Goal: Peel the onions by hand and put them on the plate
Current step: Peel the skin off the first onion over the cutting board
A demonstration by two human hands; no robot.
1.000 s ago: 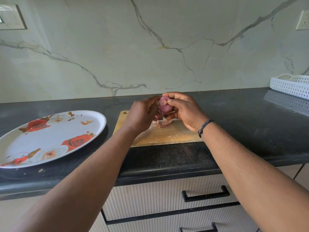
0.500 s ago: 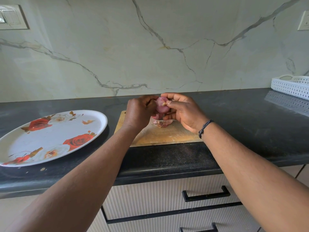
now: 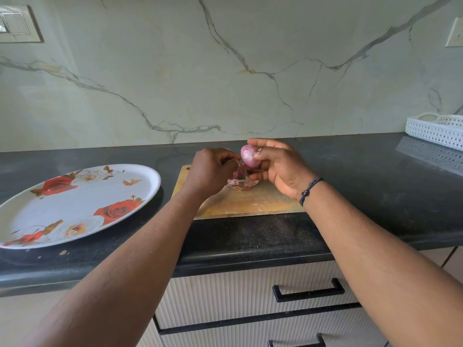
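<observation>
R hand (image 3: pixel 278 169) gripped onion (image 3: pixel 248 158); L hand (image 3: pixel 213 171) at its 9 o'clock pinched skin (image 3: pixel 239 171), plate (image 3: pixel 140 196) further toward 9

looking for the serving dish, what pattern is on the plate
White plate with red and cream roses and brownish leaves, seen in the head view, left of the cutting board.

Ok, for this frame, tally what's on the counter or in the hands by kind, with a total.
Onions: 1, pink onion held by the right hand
Peel heaps: 1, onion skins; the left hand pinches a strip
Plates: 1, rose-patterned plate
Cutting boards: 1, wooden cutting board
Baskets: 1, white basket
Total: 5
</observation>
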